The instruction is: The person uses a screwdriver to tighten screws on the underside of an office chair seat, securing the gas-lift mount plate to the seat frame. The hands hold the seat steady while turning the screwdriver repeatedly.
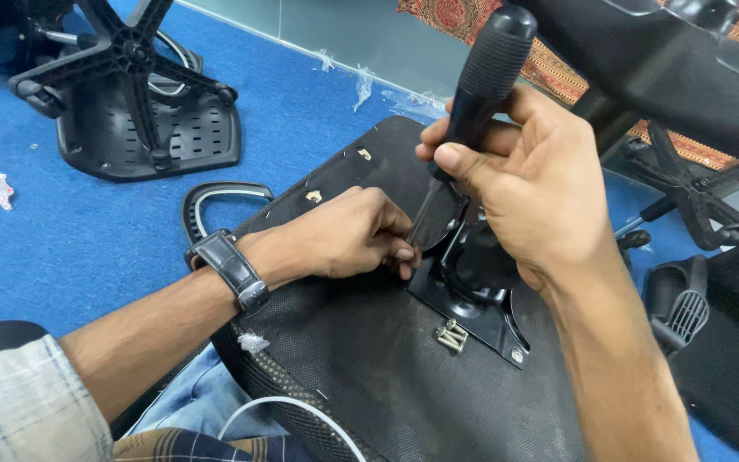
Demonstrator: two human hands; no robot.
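A black-handled screwdriver stands tilted over the black metal mounting plate that sits on the underside of an upturned chair seat, its shaft running down to the plate's left edge, where the tip is hidden behind fingers. The right hand is wrapped around the lower part of the ribbed handle, thumb pressed along its side. The left hand, a dark watch on its wrist, has its fingertips pinched together right at the tip of the shaft; whether they hold a screw there cannot be told. A few loose silver screws lie on the plate's near edge, and one fitted screw shows at its corner. The seat rests across the person's lap on blue carpet. Well apart lie a five-star chair base on another seat part, a curved armrest just beside the seat, and more chair parts to the right. As a judgement: with fingers so close to the tip, a slip of the tilted driver could jab them or gouge the fabric, and the loose screws could roll off the sloping seat.
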